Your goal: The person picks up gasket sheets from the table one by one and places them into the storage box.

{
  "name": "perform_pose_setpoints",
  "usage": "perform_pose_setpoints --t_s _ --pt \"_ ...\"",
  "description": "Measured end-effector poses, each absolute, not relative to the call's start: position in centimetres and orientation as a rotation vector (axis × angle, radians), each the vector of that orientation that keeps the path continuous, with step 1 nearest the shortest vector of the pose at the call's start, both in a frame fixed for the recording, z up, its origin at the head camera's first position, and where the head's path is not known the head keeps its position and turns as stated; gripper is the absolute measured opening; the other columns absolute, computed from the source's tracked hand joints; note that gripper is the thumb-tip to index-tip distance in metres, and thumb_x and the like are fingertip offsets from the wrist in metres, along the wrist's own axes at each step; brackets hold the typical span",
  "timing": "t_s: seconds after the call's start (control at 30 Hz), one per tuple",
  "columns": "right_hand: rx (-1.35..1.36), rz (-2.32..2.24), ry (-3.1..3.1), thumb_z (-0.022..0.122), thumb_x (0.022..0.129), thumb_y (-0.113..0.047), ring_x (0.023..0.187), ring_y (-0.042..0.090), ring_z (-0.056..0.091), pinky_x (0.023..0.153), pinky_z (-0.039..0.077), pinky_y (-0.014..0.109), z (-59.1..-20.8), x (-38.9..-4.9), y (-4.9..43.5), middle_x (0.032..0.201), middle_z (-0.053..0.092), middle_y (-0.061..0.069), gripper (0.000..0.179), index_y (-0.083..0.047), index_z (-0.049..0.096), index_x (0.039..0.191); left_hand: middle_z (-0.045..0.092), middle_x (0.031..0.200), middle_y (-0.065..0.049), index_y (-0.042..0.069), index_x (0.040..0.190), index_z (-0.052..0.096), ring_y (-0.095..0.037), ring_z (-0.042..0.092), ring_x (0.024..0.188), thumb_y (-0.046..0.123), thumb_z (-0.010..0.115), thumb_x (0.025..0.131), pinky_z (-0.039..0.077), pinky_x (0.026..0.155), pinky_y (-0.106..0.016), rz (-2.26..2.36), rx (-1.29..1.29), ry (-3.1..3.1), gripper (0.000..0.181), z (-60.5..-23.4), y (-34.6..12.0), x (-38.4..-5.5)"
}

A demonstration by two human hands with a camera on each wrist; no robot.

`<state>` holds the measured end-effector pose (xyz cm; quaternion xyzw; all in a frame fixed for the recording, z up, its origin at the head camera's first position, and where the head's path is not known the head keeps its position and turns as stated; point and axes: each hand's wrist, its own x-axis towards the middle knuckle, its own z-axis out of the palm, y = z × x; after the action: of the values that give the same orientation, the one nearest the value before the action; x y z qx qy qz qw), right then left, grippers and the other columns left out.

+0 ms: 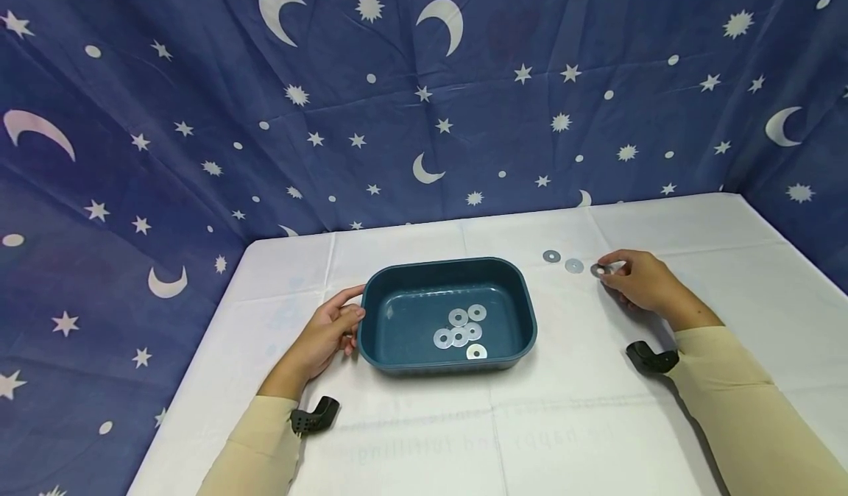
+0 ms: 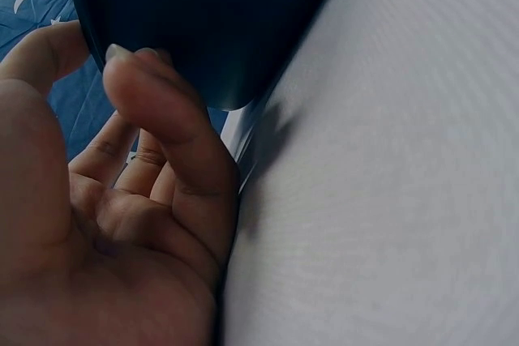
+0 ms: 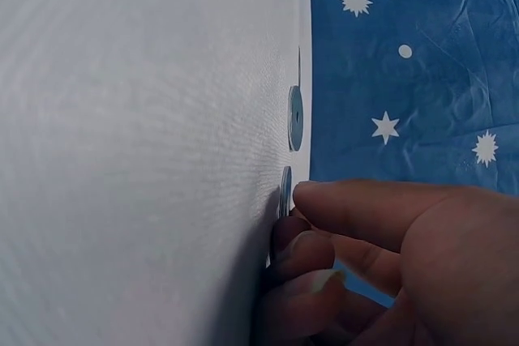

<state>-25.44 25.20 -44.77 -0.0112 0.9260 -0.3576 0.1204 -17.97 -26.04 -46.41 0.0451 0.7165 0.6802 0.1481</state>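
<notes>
A dark teal plastic bin (image 1: 447,368) stands on the white-covered table, with several flat metal washers (image 1: 458,318) lying in its right half. My left hand (image 1: 329,328) holds the bin's left end, thumb at the rim; the left wrist view shows the bin wall (image 2: 203,14) close by the fingertips. Right of the bin, my right hand (image 1: 639,282) pinches a washer (image 1: 597,269) at the table surface. In the right wrist view that washer (image 3: 285,190) is partly covered by the fingers. Two more washers, a dark one (image 1: 551,256) and a lighter one (image 1: 574,266), lie in line beside it.
A blue cloth (image 1: 371,113) with white moons and stars hangs behind the table and along its sides. The white tablecloth (image 1: 424,437) has creases and faint lettering near the front. A black band sits on each wrist.
</notes>
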Motion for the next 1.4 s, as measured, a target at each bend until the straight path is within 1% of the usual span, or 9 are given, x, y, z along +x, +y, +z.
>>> perform_pose_setpoints --t_s 0.3,0.6,1.17,1.4 --pt "-0.034 -1.043 2.722 0.06 0.095 -0.011 0.059 0.017 0.054 0.048 0.047 0.029 -44.97 -25.33 25.16 0.076 0.054 0.007 0.035 0.002 0.056 0.128 0.058 0.082 0.005 0.008 0.155 0.031 -0.007 0.057 0.056 0.019 0.056 0.103 0.047 0.048 -0.018 1.96 0.144 2.055 0.059 -46.27 -25.99 -17.92" --pt "-0.021 -1.034 2.73 0.063 0.095 -0.012 0.058 0.016 0.056 0.049 0.05 0.029 -45.04 -25.27 25.16 0.077 0.056 0.008 0.034 0.002 0.055 0.125 0.058 0.081 0.005 0.007 0.155 0.031 -0.006 0.056 0.056 0.019 0.056 0.103 0.047 0.048 -0.017 1.966 0.151 2.053 0.059 -46.19 -25.91 -17.93" --pt "-0.015 -1.012 2.72 0.063 0.094 -0.012 0.06 0.016 0.056 0.051 0.05 0.029 -44.93 -25.27 25.15 0.077 0.057 0.008 0.035 0.005 0.053 0.123 0.058 0.083 0.005 0.007 0.155 0.03 -0.006 0.055 0.056 0.02 0.057 0.102 0.046 0.048 -0.017 1.962 0.148 2.051 0.061 -46.52 -26.05 -18.1" --pt "-0.023 -0.997 2.719 0.064 0.093 -0.012 0.059 0.016 0.056 0.051 0.05 0.029 -44.9 -25.25 25.01 0.076 0.057 0.008 0.033 0.005 0.052 0.118 0.058 0.082 0.005 0.007 0.155 0.03 -0.006 0.056 0.056 0.02 0.057 0.102 0.046 0.048 -0.017 1.962 0.158 2.052 0.061 -46.49 -26.07 -18.06"
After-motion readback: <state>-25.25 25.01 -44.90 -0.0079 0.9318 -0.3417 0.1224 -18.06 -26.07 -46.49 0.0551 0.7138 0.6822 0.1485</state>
